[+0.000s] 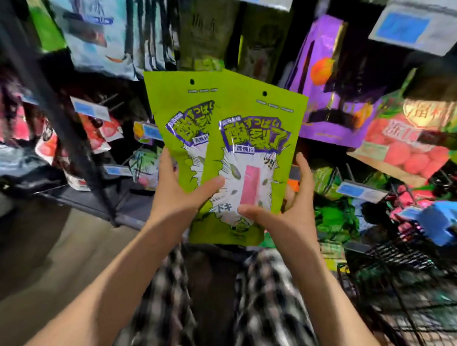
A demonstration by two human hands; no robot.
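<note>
Two lime-green snack pouches with purple lettering are held up in front of a store shelf. The front pouch (252,137) overlaps the back pouch (178,103), which sits slightly to its left. My left hand (177,186) grips the lower left of the pair, thumb lying across the front pouch. My right hand (288,208) grips the front pouch's lower right corner, thumb on its face and fingers behind.
Hanging snack bags fill the racks: a purple bag (329,80) at upper right, a pink-fruit bag (409,143) at right, pale blue bags (98,26) at upper left. A black wire basket (404,290) stands at lower right. A dark shelf post (56,110) runs at left.
</note>
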